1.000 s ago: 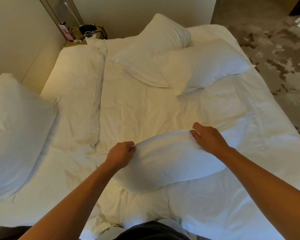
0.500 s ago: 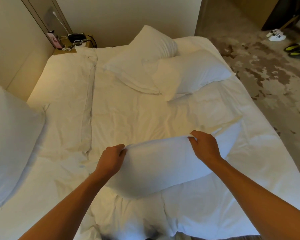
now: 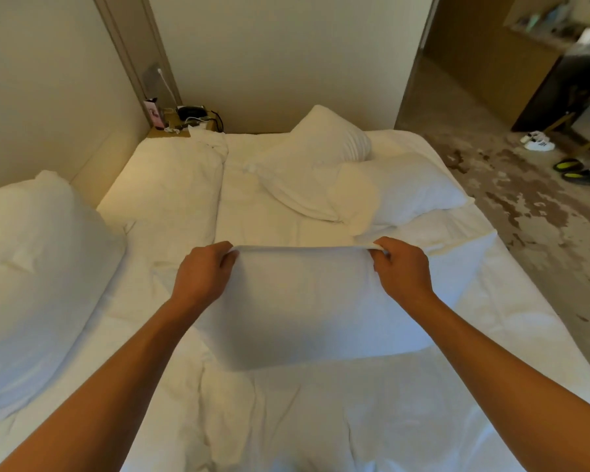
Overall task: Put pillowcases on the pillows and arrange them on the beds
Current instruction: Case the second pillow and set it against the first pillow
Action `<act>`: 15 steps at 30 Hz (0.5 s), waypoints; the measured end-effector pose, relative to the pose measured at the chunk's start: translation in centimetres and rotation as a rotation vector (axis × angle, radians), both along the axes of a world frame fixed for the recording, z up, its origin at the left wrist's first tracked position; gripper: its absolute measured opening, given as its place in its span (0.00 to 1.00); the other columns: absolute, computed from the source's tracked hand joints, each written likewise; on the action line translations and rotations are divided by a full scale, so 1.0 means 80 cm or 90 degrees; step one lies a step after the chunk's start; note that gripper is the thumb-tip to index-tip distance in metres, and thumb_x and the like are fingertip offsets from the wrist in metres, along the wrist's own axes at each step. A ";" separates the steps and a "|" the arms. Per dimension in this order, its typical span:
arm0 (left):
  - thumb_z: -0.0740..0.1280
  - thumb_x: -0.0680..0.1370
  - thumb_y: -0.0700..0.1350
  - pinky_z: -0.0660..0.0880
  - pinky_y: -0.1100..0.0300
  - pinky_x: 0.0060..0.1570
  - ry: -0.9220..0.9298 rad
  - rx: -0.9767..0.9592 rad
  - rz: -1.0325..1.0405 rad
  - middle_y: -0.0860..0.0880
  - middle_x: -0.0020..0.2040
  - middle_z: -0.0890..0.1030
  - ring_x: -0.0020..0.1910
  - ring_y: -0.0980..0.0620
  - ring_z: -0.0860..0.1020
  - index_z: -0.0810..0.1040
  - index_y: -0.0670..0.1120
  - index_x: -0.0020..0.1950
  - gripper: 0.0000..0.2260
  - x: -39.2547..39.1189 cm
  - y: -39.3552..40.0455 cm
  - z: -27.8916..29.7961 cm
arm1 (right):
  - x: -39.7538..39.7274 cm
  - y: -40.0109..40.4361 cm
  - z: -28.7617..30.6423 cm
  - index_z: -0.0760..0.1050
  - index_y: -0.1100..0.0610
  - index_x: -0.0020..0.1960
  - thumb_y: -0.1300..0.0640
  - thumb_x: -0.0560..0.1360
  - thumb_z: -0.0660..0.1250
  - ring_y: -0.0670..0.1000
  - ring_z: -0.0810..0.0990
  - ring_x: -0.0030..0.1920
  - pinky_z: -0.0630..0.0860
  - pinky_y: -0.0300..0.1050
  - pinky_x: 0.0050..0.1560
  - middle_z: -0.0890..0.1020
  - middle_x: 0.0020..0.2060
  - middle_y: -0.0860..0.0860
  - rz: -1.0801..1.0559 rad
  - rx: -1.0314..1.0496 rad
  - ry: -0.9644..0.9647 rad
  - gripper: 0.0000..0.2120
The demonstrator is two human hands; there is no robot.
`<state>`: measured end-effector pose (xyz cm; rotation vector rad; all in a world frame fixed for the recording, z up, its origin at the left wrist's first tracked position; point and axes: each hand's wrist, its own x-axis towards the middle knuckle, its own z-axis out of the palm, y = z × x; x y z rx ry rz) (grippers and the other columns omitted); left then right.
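1. Your left hand and right hand are each closed on the far edge of the pillow in hand, one at each upper corner, with fingers curled over the hem
2. That pillow sits at the centre of the view, its far edge lifted and its near edge resting on the bed in front of you
3. It appears to be already in its pillowcase; judge this step as settling or squaring the case, with placement not yet done
4. At 12 to 1 o'clock, two cased pillows lie loose and overlapping on the bed, one partly across the other; they look finished but not arranged
5. At 9 o'clock, another white pillow rests at the bed's left edge, also awaiting a final position
6. At 11 o'clock, a folded duvet lies flat along the bed
7. Remaining work, by judgement: place the held pillow, then order all pillows at the head of the bed
8. At 11 o'clock, beyond the bed, a nightstand holds a pink carton; its print is too small to read
9. No other brand or label is legible
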<state>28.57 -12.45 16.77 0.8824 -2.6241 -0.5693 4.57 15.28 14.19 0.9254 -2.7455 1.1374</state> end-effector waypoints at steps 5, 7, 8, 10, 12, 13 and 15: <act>0.62 0.85 0.49 0.69 0.57 0.37 0.008 -0.026 0.043 0.48 0.37 0.80 0.35 0.47 0.77 0.78 0.48 0.42 0.14 0.079 -0.050 0.025 | 0.046 -0.081 0.021 0.81 0.57 0.42 0.51 0.84 0.65 0.55 0.84 0.38 0.82 0.57 0.43 0.83 0.34 0.55 0.076 -0.024 -0.037 0.15; 0.62 0.84 0.48 0.67 0.57 0.35 0.000 -0.044 0.082 0.49 0.35 0.79 0.34 0.47 0.75 0.77 0.48 0.40 0.14 0.117 -0.065 0.026 | 0.071 -0.115 0.022 0.81 0.58 0.42 0.51 0.84 0.65 0.56 0.84 0.38 0.82 0.57 0.44 0.83 0.35 0.55 0.106 -0.024 -0.040 0.15; 0.62 0.84 0.48 0.68 0.56 0.35 -0.006 -0.050 0.104 0.49 0.34 0.78 0.34 0.46 0.75 0.76 0.47 0.39 0.14 0.136 -0.074 0.026 | 0.084 -0.132 0.023 0.80 0.58 0.42 0.52 0.84 0.65 0.55 0.83 0.38 0.82 0.56 0.43 0.83 0.35 0.55 0.119 -0.020 -0.034 0.16; 0.63 0.84 0.48 0.72 0.53 0.34 -0.022 -0.053 0.151 0.46 0.34 0.80 0.35 0.42 0.77 0.75 0.46 0.38 0.15 0.174 -0.088 0.026 | 0.111 -0.164 0.023 0.79 0.58 0.40 0.53 0.84 0.64 0.54 0.81 0.37 0.80 0.55 0.42 0.82 0.34 0.53 0.147 -0.012 -0.024 0.16; 0.63 0.83 0.48 0.72 0.53 0.34 -0.025 -0.053 0.192 0.46 0.33 0.79 0.35 0.42 0.77 0.74 0.47 0.36 0.16 0.209 -0.101 0.025 | 0.134 -0.195 0.026 0.79 0.58 0.39 0.54 0.84 0.64 0.53 0.80 0.36 0.79 0.54 0.41 0.82 0.34 0.53 0.187 -0.003 -0.019 0.16; 0.63 0.83 0.49 0.70 0.54 0.33 -0.019 -0.056 0.206 0.47 0.32 0.78 0.34 0.42 0.77 0.72 0.48 0.35 0.16 0.225 -0.108 0.025 | 0.143 -0.210 0.027 0.79 0.58 0.39 0.54 0.84 0.64 0.53 0.80 0.37 0.78 0.54 0.41 0.82 0.34 0.53 0.208 0.003 -0.017 0.16; 0.63 0.83 0.49 0.67 0.57 0.32 -0.007 -0.063 0.227 0.50 0.32 0.77 0.33 0.45 0.76 0.72 0.50 0.35 0.16 0.255 -0.121 0.022 | 0.159 -0.237 0.026 0.78 0.56 0.39 0.54 0.84 0.64 0.52 0.80 0.37 0.78 0.52 0.40 0.83 0.35 0.51 0.238 0.015 -0.014 0.16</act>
